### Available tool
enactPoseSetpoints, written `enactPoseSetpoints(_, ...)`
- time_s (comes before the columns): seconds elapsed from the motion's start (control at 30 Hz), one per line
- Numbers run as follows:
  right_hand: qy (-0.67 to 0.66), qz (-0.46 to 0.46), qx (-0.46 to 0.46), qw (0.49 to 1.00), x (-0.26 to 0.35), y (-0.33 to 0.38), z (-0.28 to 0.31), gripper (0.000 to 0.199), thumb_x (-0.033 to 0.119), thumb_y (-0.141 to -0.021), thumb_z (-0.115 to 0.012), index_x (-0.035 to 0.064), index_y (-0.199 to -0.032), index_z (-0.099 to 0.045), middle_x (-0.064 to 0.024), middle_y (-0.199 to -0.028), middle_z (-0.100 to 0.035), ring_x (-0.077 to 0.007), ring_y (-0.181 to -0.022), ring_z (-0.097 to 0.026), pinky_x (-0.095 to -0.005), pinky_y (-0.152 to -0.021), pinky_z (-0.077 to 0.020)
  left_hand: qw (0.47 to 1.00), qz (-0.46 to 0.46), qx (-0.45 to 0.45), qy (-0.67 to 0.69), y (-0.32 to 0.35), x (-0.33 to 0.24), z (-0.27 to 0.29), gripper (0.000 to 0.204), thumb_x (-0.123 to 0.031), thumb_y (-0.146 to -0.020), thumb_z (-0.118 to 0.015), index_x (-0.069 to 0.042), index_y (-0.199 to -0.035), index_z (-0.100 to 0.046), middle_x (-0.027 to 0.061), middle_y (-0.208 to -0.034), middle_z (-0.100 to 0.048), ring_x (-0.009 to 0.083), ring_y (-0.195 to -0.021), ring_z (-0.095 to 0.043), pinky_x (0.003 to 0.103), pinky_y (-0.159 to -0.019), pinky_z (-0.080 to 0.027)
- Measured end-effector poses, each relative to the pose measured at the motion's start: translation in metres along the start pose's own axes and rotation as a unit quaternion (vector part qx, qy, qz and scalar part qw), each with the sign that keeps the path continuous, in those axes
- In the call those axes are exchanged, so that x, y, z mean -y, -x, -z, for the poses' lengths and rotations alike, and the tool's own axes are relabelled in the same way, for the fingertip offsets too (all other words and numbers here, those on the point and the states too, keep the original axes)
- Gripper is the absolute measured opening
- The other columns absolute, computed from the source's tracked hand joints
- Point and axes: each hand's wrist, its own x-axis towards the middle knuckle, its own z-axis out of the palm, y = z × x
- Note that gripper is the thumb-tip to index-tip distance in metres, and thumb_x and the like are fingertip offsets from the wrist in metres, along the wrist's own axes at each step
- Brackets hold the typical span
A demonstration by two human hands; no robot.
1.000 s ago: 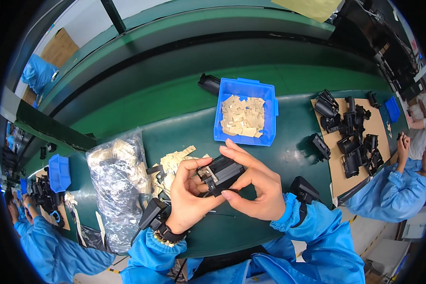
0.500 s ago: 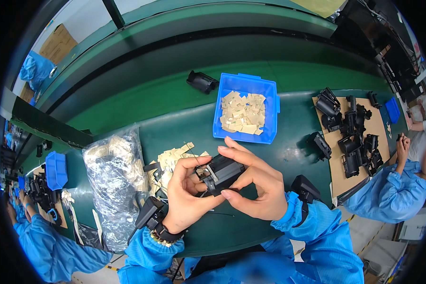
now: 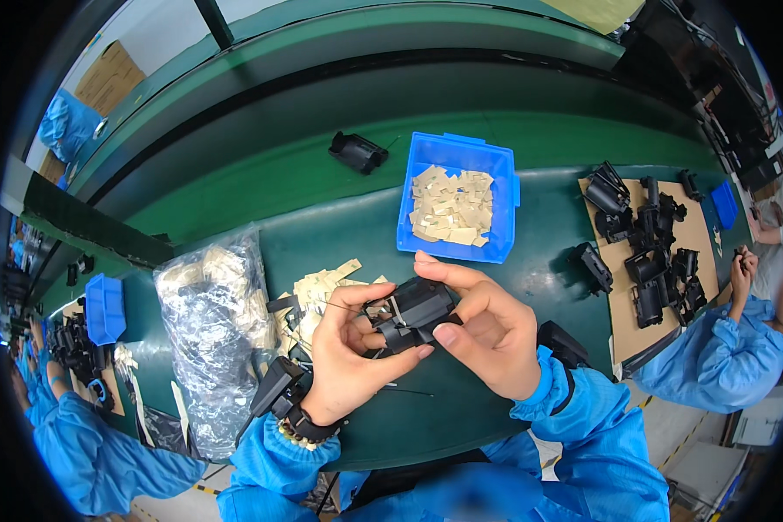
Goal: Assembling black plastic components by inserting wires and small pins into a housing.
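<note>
A black plastic housing with a metal strip on its left part is held between my two hands, above the green table. My left hand is closed on its left end, thumb and fingers on opposite sides. My right hand grips the right end, with the thumb against the near side and the fingers at the far side. Behind my left hand lies a loose heap of beige flat pieces. Beyond the housing stands a blue bin holding many similar beige pieces.
A clear plastic bag of pieces lies left. Another black housing rests at the back, and one to the right beside a cardboard sheet bearing several black parts. Co-workers in blue sleeves sit on both sides.
The housing has been turned in my hands, showing a different side. My right thumb has moved up onto its near side, and the fingers have shifted along the far side.
</note>
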Motion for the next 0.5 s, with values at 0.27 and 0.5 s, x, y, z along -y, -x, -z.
enactPoseSetpoints(0.27,-0.076,-0.047,-0.010,0.996,-0.0026,0.0005,0.0037,0.010,0.006,-0.094,-0.060,0.0016,-0.087,-0.054,-0.0260,-0.139,-0.048,-0.0395,-0.140,-0.036,-0.0529,-0.113,-0.0289,1.000,0.012,0.012,0.001,0.0014,0.0009,0.0002,0.065,0.010,-0.070,-0.080,0.001,-0.124,-0.045,0.0130,-0.121,-0.051,0.0235,-0.110,-0.063,0.033,-0.090,-0.059)
enactPoseSetpoints(0.5,-0.209,-0.110,-0.072,0.969,0.0000,-0.0024,0.0016,0.006,0.001,-0.095,-0.058,0.0023,-0.090,-0.056,-0.0207,-0.141,-0.047,-0.0323,-0.136,-0.041,-0.0469,-0.113,-0.0302,1.000,0.018,-0.008,0.022,0.0000,0.0063,-0.0003,0.064,0.010,-0.070,-0.079,0.002,-0.124,-0.046,0.0131,-0.121,-0.052,0.0235,-0.111,-0.062,0.032,-0.091,-0.058)
